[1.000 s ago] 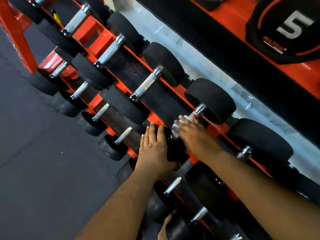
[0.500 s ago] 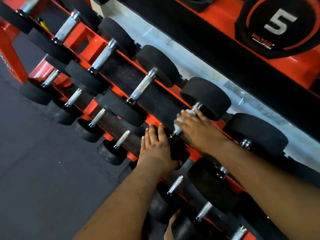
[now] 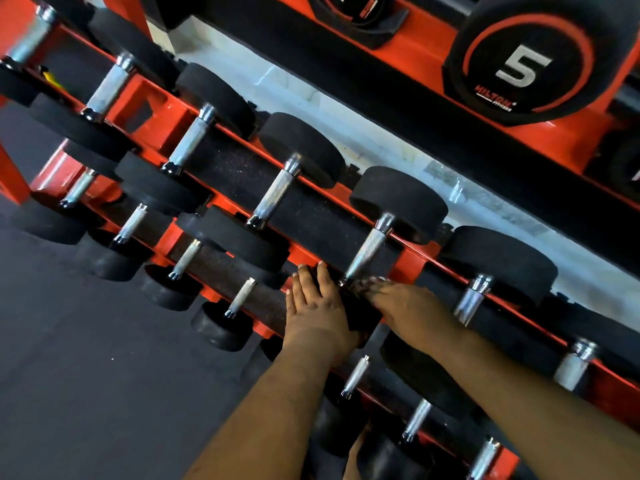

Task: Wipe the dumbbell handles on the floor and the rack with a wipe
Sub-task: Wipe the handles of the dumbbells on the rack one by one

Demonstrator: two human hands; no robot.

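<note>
Black dumbbells with knurled steel handles lie in rows on an orange rack (image 3: 412, 263). My left hand (image 3: 318, 303) rests flat, fingers straight, on the near black head of one upper-row dumbbell. That dumbbell's handle (image 3: 367, 252) is bare along its whole length. My right hand (image 3: 401, 306) is at the handle's near end, and its fingertips are blurred. No wipe shows in this view, and the motion blur hides whether those fingers hold anything. A second row of smaller dumbbells (image 3: 242, 296) sits on the tier below.
Behind the rack a black weight plate (image 3: 523, 67) marked 5 leans on an orange stand. Dark rubber floor (image 3: 86, 375) stretches away on the left. A strip of pale floor (image 3: 311, 98) runs between the rack and the stand.
My right hand slid down the handle from near the far head to the near end, leaving the steel bare. My left hand stayed on the dumbbell head. The view shifted.
</note>
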